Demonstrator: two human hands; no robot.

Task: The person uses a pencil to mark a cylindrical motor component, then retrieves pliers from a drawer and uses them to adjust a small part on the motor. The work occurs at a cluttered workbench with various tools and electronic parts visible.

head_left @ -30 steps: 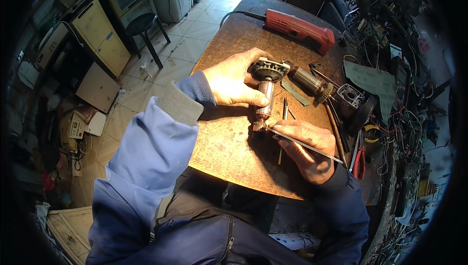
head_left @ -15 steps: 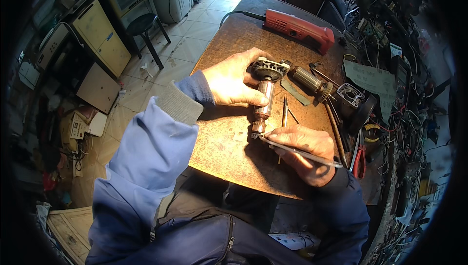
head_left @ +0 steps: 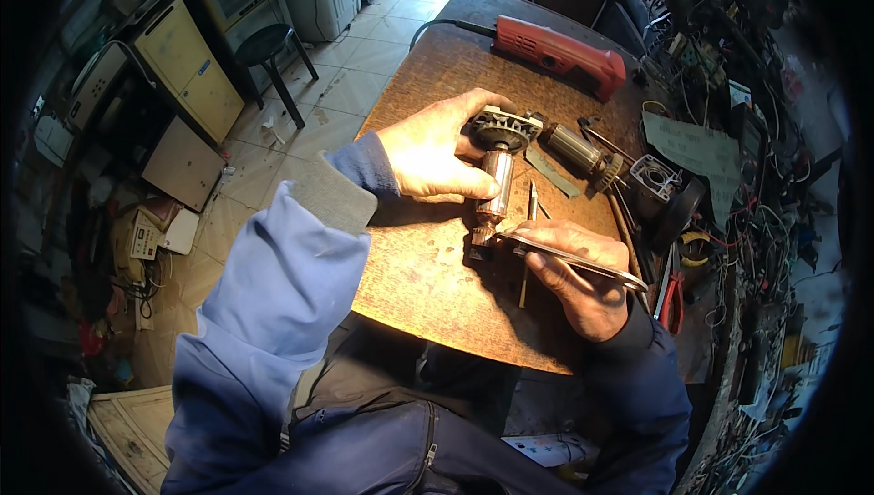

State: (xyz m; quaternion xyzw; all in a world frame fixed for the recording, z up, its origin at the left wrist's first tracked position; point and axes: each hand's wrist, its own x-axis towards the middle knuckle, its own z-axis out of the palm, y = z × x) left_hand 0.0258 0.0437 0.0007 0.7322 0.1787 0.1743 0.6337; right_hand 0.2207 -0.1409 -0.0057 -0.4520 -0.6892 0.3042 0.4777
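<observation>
One motor armature (head_left: 496, 172), over the near half of the wooden tabletop (head_left: 410, 281); fan wheel (head_left: 503, 134) at the far end, copper-coloured commutator (head_left: 484, 235) at the near end. Left hand (head_left: 432, 149): closed round the armature, thumb along its steel body. Right hand (head_left: 587, 281): pinching one slim metal tool (head_left: 583, 263), tip at the commutator (contact too small to tell). Just right of the left-hand grip: one grey-green strip (head_left: 553, 174), then a second armature (head_left: 578, 151), lying loose. Farther right: one metal housing (head_left: 655, 178). Beyond the left-hand grip: one red power-tool body (head_left: 560, 55), corded. Right of the right-hand grip: one pair of red-handled pliers (head_left: 672, 302).
</observation>
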